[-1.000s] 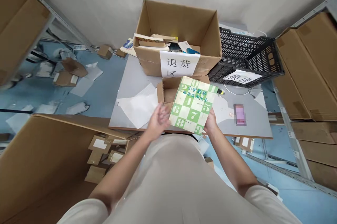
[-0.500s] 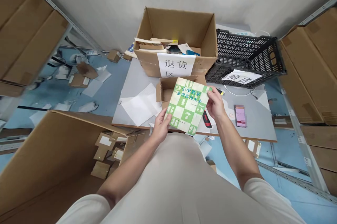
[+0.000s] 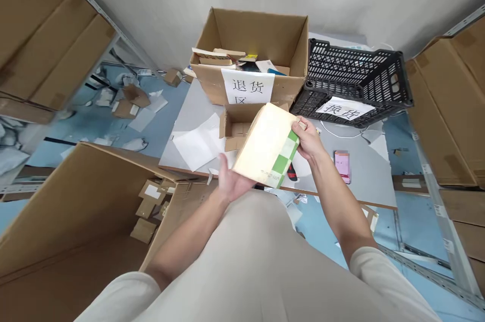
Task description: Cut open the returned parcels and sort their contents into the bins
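Head view, looking down: 2 bare hands held 1 book (image 3: 265, 148) at a tilt above the near edge of a grey table (image 3: 367, 175). Its cream face, with a strip of green and white checks down the right, was turned toward the wearer, presumably so that it could be looked over. Right hand (image 3: 308, 138) pinched the book near its upper right corner, thumb on top and fingers tucked behind, which likely kept it from slipping. Left hand (image 3: 234, 180) lay palm up at the lower left corner, thumb spread away; its other fingers ran beneath, so whether they were pressed together could not be told. That palm seemed to carry the weight while the right hand set the angle.

Behind the book, partly covered by it, sat a small cardboard box (image 3: 238, 131). Farther back, a large carton (image 3: 286, 91) containing books and a black crate (image 3: 404, 72) stood side by side, their signs facing the wearer, probably for easy reading. A red-and-black tool (image 3: 291, 173) showed past the book's right edge.
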A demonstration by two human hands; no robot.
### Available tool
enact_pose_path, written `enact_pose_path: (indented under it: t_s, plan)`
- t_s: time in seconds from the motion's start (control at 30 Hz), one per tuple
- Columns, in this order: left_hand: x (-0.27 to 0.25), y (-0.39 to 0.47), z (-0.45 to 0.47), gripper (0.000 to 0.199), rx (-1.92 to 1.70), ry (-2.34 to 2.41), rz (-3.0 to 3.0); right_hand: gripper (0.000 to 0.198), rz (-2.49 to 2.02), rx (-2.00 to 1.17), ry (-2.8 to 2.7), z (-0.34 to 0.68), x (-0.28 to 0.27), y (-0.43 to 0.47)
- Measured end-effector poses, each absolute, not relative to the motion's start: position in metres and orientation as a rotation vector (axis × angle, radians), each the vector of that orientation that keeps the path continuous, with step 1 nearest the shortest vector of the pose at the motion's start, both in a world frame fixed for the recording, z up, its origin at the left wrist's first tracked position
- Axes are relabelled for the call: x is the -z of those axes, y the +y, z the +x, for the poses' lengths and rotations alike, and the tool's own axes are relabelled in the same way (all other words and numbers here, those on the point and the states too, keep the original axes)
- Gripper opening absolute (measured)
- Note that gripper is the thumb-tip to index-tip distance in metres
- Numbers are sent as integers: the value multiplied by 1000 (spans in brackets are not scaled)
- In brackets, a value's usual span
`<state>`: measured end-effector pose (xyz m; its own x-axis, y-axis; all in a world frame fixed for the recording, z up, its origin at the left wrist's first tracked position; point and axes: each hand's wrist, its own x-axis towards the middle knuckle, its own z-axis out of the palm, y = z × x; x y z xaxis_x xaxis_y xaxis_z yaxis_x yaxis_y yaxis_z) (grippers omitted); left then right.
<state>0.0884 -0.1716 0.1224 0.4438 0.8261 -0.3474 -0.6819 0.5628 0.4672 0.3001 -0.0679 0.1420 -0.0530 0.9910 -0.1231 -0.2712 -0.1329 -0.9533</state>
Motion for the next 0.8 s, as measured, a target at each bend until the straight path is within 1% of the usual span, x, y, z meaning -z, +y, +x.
enact_pose_path:
  t_s: [0.03, 0.13, 0.2, 0.27, 0.43, 0.53, 0.67, 0.8]
  plan:
    - [-119, -174, 85, 73, -1009, 632, 312, 47, -1089, -1438, -975, 303, -141, -66]
    - [-107, -179, 80, 67, -1126, 896, 479, 45, -1116, -1399, -1034, 309, -139, -58]
    - [-99, -183, 82, 64, -1116, 1051, 557, 44, -1134, -1394, -1048, 312, -137, -54]
    - [-93, -188, 87, 60, -1099, 1109, 576, 43, -1162, -1431, -1046, 314, -134, -52]
    - [-90, -196, 96, 55, -1109, 1094, 563, 41, -1194, -1477, -1053, 320, -129, -55]
    - [-92, -196, 99, 54, -1119, 1047, 549, 43, -1177, -1497, -1006, 326, -129, -57]
    - [-98, -193, 100, 50, -1113, 982, 489, 50, -1043, -1582, -937, 332, -130, -58]
    - [-106, -191, 99, 44, -1030, 849, 391, 48, -962, -1589, -865, 321, -126, -59]
